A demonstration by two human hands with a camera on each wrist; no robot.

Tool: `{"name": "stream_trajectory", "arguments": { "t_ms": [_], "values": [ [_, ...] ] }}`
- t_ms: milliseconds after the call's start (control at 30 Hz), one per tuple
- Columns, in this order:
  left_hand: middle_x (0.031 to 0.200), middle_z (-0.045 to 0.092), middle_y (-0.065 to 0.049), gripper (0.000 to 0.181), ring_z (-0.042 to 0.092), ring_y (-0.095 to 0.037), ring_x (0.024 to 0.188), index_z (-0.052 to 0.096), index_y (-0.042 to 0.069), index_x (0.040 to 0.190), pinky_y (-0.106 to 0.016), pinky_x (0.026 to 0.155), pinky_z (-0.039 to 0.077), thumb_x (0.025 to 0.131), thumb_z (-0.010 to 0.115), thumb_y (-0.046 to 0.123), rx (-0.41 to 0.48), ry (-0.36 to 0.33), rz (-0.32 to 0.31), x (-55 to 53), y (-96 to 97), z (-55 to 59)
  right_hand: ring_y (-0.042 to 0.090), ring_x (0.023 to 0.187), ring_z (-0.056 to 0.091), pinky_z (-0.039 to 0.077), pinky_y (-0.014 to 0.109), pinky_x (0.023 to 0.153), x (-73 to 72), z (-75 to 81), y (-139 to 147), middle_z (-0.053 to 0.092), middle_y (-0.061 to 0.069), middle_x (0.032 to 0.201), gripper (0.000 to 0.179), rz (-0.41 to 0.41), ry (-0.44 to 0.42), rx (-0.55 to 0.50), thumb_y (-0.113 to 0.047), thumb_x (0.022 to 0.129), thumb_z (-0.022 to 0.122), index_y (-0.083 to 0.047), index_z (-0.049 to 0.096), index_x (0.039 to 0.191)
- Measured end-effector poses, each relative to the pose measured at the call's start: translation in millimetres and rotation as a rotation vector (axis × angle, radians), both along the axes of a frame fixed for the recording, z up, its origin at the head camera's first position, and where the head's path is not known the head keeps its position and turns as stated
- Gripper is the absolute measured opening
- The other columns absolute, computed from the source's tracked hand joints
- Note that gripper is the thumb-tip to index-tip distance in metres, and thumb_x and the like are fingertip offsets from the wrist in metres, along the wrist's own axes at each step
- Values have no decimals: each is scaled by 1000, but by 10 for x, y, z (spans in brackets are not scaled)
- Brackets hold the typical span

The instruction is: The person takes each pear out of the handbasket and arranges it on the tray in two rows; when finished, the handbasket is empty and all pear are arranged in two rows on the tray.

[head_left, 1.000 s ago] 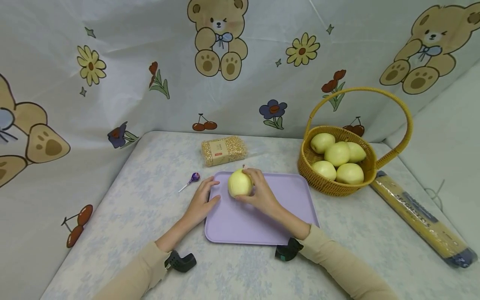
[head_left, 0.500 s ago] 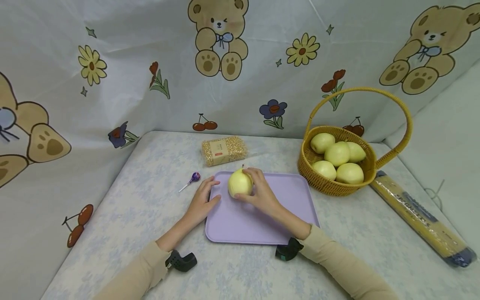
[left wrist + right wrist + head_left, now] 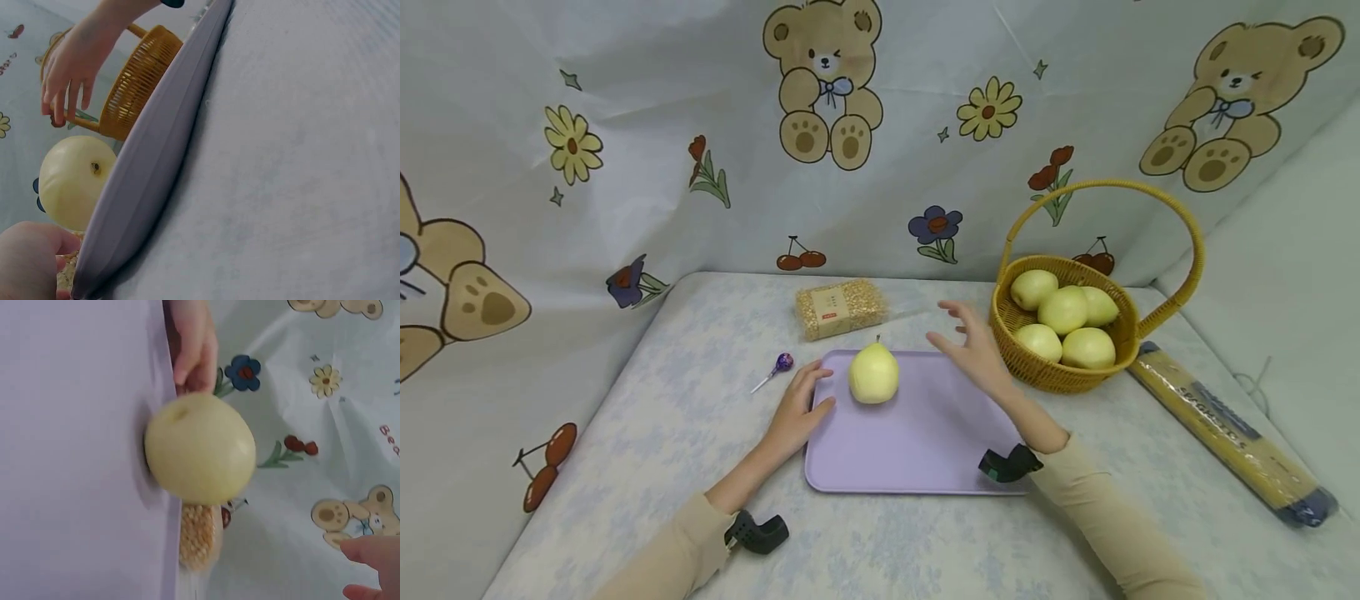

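Note:
A pale yellow pear (image 3: 873, 375) stands upright on the left back part of a lilac tray (image 3: 902, 458), with no hand on it. My left hand (image 3: 793, 410) rests at the tray's left rim, its fingers and thumb loosely spread over the edge. Above the tray's back right corner is my right hand (image 3: 976, 348), fingers apart and holding nothing. Just beyond it stands a wicker basket (image 3: 1048, 379) with several pears (image 3: 1063, 310) inside. The left wrist view shows the pear (image 3: 75, 181) beyond the tray wall (image 3: 147, 156).
A clear bag of corn kernels (image 3: 841, 308) lies behind the tray. Left of the tray is a purple-wrapped lollipop (image 3: 784, 362). A long yellow spaghetti packet (image 3: 1232, 433) lies at the right beside the basket. A bear-patterned cloth (image 3: 865, 200) hangs at the back.
My right hand has let go of the pear and moved right, toward the basket. The pear stays on the tray, and my left hand stays at the rim. The head view has shifted slightly.

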State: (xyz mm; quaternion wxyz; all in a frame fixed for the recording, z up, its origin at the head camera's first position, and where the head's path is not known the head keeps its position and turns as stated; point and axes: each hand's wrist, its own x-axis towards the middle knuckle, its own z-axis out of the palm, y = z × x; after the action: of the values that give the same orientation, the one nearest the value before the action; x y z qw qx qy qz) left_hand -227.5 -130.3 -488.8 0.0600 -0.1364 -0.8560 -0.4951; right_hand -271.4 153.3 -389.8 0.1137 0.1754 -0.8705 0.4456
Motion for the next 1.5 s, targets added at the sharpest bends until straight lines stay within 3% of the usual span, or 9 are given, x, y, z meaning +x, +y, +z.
{"name": "stream_trajectory", "arguments": {
  "t_ms": [133,300,467,667,1033,1167,1367,1500],
  "values": [
    [150,34,-18,44,31,-39,140,51,5,131,-56,115,24,89,62,12,-5,8,-5,-6,1,6,39,124,45,40,54,102,-118,111,397,51,23,131,45,-80,44,-36,-12,89,64,3,51,129],
    [150,35,-19,43,30,-40,140,52,4,130,-56,115,24,89,61,13,4,20,-5,-3,7,-3,43,123,45,38,57,102,-264,137,892,51,28,129,43,-196,63,-64,-16,92,61,7,51,126],
    [150,35,-20,42,31,-39,140,52,4,129,-55,115,26,89,61,13,1,17,-5,6,3,-23,44,124,43,37,55,101,-353,77,1262,50,28,130,43,-324,53,-59,-16,92,60,7,51,127],
    [151,34,-18,41,29,-38,142,52,4,129,-53,116,25,90,60,13,6,-10,-6,24,1,-7,40,117,43,36,48,94,-452,-30,1513,48,29,130,48,-440,70,-24,-14,89,63,6,47,130],
    [150,34,-18,42,29,-39,141,52,4,129,-54,116,25,89,61,12,-6,-6,2,27,9,13,51,129,33,27,61,109,-543,-45,1675,32,36,140,62,-446,-53,60,-14,84,67,11,42,134],
    [150,34,-18,42,29,-40,141,52,4,129,-55,116,24,89,62,11,-8,-1,4,28,9,21,52,128,35,31,63,105,-546,-33,1687,29,37,142,66,-461,-109,125,-18,84,67,8,39,138],
    [151,33,-19,43,28,-40,141,51,5,130,-56,116,22,89,62,11,-10,-12,1,39,12,17,48,126,40,37,67,92,-531,-44,1722,38,32,141,79,-489,-172,286,-32,82,70,-3,32,146],
    [151,33,-19,43,28,-40,141,51,4,130,-55,116,22,89,61,11,-9,-10,1,41,13,21,46,126,41,37,67,90,-533,-60,1729,41,29,142,83,-499,-186,315,-37,81,72,-7,32,147]
  ]
}}
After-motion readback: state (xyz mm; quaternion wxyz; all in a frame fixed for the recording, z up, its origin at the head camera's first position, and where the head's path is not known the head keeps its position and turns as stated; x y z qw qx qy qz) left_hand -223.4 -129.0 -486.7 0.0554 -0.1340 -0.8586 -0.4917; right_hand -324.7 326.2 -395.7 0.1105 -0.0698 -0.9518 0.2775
